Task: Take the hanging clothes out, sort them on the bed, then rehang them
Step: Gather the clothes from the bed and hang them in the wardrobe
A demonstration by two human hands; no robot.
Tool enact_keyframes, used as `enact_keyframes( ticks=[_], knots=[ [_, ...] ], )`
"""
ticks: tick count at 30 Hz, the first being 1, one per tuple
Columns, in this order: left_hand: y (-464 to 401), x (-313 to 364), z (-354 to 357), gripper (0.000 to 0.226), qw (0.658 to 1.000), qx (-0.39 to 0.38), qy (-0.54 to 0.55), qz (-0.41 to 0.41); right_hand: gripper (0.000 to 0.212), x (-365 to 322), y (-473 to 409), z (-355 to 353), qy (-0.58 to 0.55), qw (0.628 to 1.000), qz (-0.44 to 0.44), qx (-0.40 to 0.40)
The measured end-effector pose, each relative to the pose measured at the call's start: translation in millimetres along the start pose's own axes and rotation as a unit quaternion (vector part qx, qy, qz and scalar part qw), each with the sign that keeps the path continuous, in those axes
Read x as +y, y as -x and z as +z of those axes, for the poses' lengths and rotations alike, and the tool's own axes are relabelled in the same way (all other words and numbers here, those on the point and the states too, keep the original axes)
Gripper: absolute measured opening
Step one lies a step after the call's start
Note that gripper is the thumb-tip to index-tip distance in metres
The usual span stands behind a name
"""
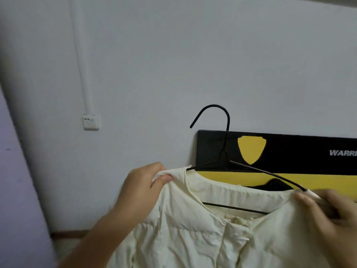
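Observation:
A cream-coloured garment [193,229] hangs in front of me on a black wire hanger [225,151], whose hook points up and to the left. My left hand [143,186] pinches the garment's left shoulder where it covers the hanger's left end. My right hand [328,211] grips the right shoulder of the garment near the hanger's right end. The hanger's bottom bar shows through the open neckline. The garment's lower part runs out of the frame.
A black and yellow board [289,151] with white lettering leans against the pale wall behind the hanger. A white wall socket [90,122] sits under a white conduit [82,60] at the left. A purple surface [17,190] fills the left edge.

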State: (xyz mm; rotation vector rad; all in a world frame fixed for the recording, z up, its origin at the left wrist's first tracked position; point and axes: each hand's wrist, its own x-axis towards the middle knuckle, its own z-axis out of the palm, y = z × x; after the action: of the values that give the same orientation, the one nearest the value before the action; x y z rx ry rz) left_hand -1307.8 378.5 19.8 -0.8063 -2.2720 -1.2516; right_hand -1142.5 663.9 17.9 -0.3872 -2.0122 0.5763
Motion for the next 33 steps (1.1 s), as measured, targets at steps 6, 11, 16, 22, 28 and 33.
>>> enact_keyframes(
  ticks=[6,11,16,22,28,33],
  knots=[
    [80,1,-46,0.045,0.991,0.078,-0.071,-0.077,0.036,-37,24,1,-0.021,0.987,-0.128,-0.097],
    [141,10,-94,0.02,0.968,0.135,-0.132,-0.164,0.031,-65,37,8,-0.062,0.946,-0.197,-0.248],
    [178,12,-150,0.03,0.935,0.177,-0.211,-0.223,0.021,-116,51,28,-0.159,0.873,-0.27,-0.373],
    [212,-4,-228,0.023,0.893,0.217,-0.3,-0.258,0.028,-199,78,59,-0.24,0.773,-0.27,-0.522],
    [250,-32,-313,0.021,0.86,0.229,-0.355,-0.287,0.025,-291,124,82,-0.355,0.657,-0.208,-0.632],
    [280,-54,-373,0.018,0.831,0.248,-0.367,-0.337,0.012,-357,173,96,-0.45,0.578,-0.098,-0.674]
  ],
)
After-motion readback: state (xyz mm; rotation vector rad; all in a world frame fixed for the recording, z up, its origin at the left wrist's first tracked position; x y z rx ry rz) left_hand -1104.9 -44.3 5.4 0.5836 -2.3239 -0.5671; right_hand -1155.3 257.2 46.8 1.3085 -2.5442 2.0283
